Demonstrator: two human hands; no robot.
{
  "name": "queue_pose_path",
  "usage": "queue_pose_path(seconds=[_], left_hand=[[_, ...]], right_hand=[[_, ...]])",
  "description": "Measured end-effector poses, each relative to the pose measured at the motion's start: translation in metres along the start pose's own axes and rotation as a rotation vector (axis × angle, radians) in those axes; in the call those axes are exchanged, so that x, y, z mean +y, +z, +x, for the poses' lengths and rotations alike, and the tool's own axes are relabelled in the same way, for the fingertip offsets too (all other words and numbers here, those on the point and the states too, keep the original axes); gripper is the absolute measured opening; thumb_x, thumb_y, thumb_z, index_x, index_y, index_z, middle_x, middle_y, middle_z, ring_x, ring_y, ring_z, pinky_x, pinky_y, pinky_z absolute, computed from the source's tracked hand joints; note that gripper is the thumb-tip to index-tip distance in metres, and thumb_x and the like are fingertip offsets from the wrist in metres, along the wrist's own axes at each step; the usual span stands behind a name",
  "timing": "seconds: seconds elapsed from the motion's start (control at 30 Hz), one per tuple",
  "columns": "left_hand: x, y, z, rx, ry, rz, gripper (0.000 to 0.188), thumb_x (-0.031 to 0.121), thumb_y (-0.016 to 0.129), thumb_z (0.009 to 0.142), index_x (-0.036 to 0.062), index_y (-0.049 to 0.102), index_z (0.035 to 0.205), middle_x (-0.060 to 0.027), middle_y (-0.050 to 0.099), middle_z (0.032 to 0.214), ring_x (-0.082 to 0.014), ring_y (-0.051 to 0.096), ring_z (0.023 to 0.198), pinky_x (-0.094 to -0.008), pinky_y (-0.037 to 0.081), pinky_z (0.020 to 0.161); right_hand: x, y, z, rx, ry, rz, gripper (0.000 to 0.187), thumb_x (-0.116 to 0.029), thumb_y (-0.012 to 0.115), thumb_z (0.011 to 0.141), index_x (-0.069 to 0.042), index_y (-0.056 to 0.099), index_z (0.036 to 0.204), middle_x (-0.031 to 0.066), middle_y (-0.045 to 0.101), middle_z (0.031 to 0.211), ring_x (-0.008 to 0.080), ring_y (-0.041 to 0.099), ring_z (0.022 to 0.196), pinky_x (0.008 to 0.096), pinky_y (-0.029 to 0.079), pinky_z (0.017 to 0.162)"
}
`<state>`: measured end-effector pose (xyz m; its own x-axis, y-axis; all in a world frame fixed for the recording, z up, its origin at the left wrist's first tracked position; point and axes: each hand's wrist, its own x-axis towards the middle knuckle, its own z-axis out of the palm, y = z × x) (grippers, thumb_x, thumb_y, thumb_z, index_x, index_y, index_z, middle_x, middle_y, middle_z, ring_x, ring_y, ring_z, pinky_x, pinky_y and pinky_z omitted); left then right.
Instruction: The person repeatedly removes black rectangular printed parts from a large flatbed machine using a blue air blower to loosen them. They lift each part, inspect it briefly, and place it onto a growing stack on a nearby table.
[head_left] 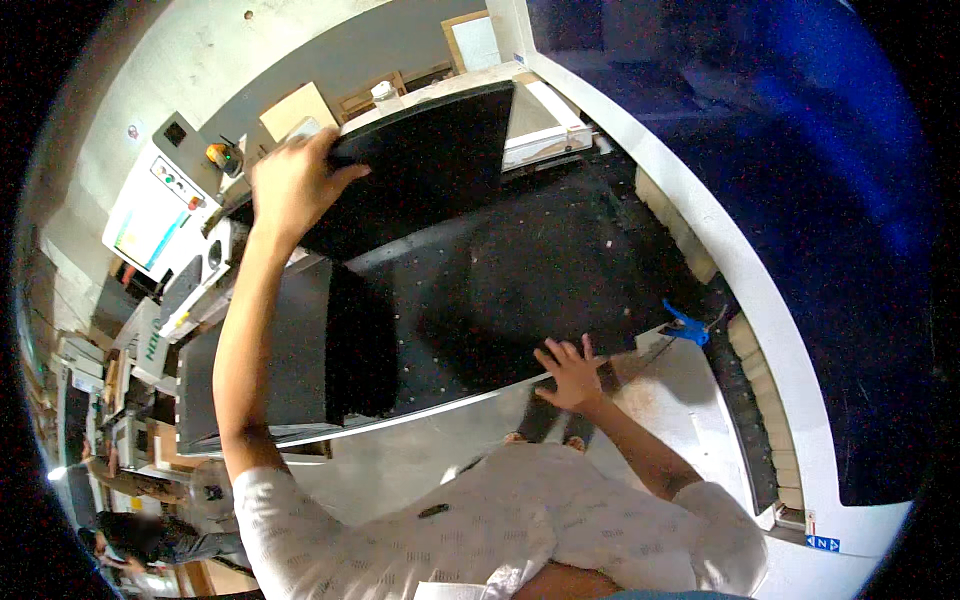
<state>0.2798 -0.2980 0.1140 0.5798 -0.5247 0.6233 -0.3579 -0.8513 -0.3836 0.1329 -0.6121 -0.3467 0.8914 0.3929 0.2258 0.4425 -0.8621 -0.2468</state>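
Observation:
My left hand (300, 185) reaches far forward and is closed on the top left corner of a dark flat panel (430, 150). The panel is raised on its edge at the far side of a black work table (500, 270). Over the table's near edge, my right hand (572, 378) has its fingers spread and holds nothing. Whether its fingertips touch the surface, I cannot tell. Another dark panel (270, 345) lies at the table's left end.
A blue air gun (687, 325) hangs right of my right hand. Beyond it curves a white-framed machine (790, 400) with a dark blue cover. A control cabinet (155, 225) with a lit screen stands at the left. A person (150, 535) is at the lower left.

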Motion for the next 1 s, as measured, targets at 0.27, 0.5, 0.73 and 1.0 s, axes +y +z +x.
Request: queue_pose_path(seconds=[0.27, 0.5, 0.73, 1.0], left_hand=[[0.072, 0.174, 0.055, -0.128, 0.085, -0.215, 0.051, 0.052, 0.077, 0.078, 0.0098, 0.067, 0.104, -0.0163, 0.069, 0.089, -0.0368, 0.071, 0.081, -0.0471, 0.057, 0.071], [0.171, 0.263, 0.007, 0.048, 0.189, -0.424, 0.008, 0.014, 0.061, 0.084, 0.0086, 0.063, 0.090, -0.0083, 0.070, 0.085, -0.0266, 0.067, 0.089, -0.0427, 0.054, 0.074], [0.265, 0.320, -0.070, -0.575, 0.318, -0.444, 0.073, 0.054, 0.067, 0.090, 0.0136, 0.047, 0.148, -0.0147, 0.050, 0.147, -0.0374, 0.047, 0.134, -0.0667, 0.035, 0.106], [0.305, 0.401, -0.131, -0.502, 0.203, -0.689, 0.072, 0.065, 0.034, 0.100, 0.0247, 0.030, 0.159, -0.0127, 0.018, 0.167, -0.0417, 0.017, 0.152, -0.0767, 0.009, 0.113]], right_hand=[[-0.057, -0.045, -0.022, -0.101, 0.048, -0.320, 0.081, -0.019, 0.073, 0.080, -0.023, 0.039, 0.153, 0.0212, 0.042, 0.152, 0.0521, 0.044, 0.132, 0.0588, 0.040, 0.110], [-0.140, -0.205, -0.019, -0.329, 0.160, 0.038, 0.082, -0.002, 0.072, 0.075, -0.024, 0.047, 0.150, 0.0191, 0.047, 0.151, 0.0445, 0.049, 0.134, 0.0474, 0.042, 0.113], [-0.185, -0.232, -0.014, -0.495, 0.296, 0.039, 0.086, 0.005, 0.068, 0.070, -0.026, 0.050, 0.147, 0.0137, 0.047, 0.153, 0.0416, 0.047, 0.136, 0.0462, 0.041, 0.114], [-0.197, -0.221, -0.009, -0.507, 0.471, 0.084, 0.088, 0.013, 0.063, 0.068, -0.030, 0.054, 0.144, 0.0084, 0.047, 0.154, 0.0386, 0.043, 0.141, 0.0503, 0.035, 0.118]])
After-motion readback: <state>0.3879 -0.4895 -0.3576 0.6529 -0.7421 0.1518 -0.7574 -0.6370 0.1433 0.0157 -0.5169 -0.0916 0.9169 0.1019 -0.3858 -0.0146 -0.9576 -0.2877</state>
